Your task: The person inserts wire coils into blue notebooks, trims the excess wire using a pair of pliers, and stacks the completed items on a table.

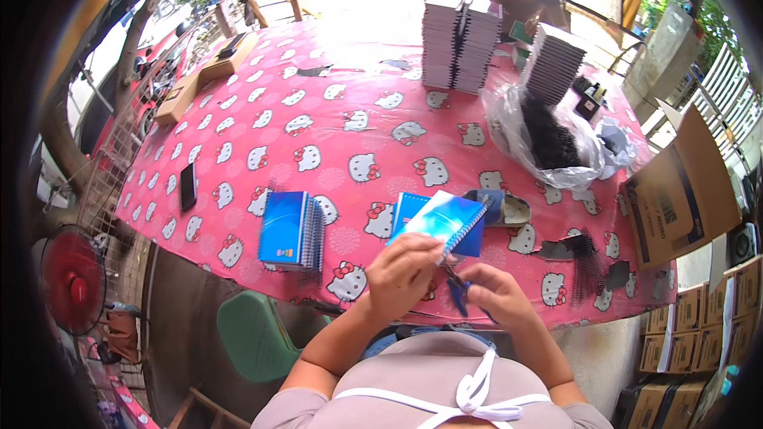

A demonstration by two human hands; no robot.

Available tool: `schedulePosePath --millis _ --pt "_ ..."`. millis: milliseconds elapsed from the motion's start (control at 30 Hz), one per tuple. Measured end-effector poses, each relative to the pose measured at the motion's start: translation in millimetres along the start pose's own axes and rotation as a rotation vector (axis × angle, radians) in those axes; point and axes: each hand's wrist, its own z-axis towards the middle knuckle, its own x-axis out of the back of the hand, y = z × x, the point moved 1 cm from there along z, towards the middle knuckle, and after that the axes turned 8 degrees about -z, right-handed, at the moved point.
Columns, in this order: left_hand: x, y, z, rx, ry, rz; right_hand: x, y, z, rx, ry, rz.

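My left hand [404, 274] is closed on the lower edge of a blue and white spiral notebook [441, 218], held tilted above the table's near edge. In my right hand [502, 298] are blue-handled pliers [456, 294], their jaws at the bottom end of the notebook's coil. The exact grip of the fingers is partly hidden. Beneath the held notebook lie other blue notebooks [407, 208]. To the left, a stack of blue spiral notebooks [284, 226] sits near the edge. A blue roll-like object [505, 208] lies just right of the held notebook.
Tall stacks of notebooks [441, 48] stand at the far right, near another person [524, 0]. A plastic bag of black coils [552, 135] lies before them. On the pink tablecloth [334, 159] are a phone [187, 187] and dark scraps [560, 249]. A cardboard box [675, 191] stands right.
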Motion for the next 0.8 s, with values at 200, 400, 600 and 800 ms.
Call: schedulePosePath --millis 200,400,600,800 --pt "125 24 44 -0.124 0.253 0.486 75 93 -25 0.299 0.523 -1.553" --pt "203 -2 92 0.195 -0.469 0.892 62 12 35 0.109 0.642 -0.752" --pt "196 -97 24 0.526 -0.587 1.008 45 5 72 0.121 0.545 -0.641" --pt "106 -36 46 0.489 -0.052 0.292 51 -14 68 0.142 0.615 -0.768"
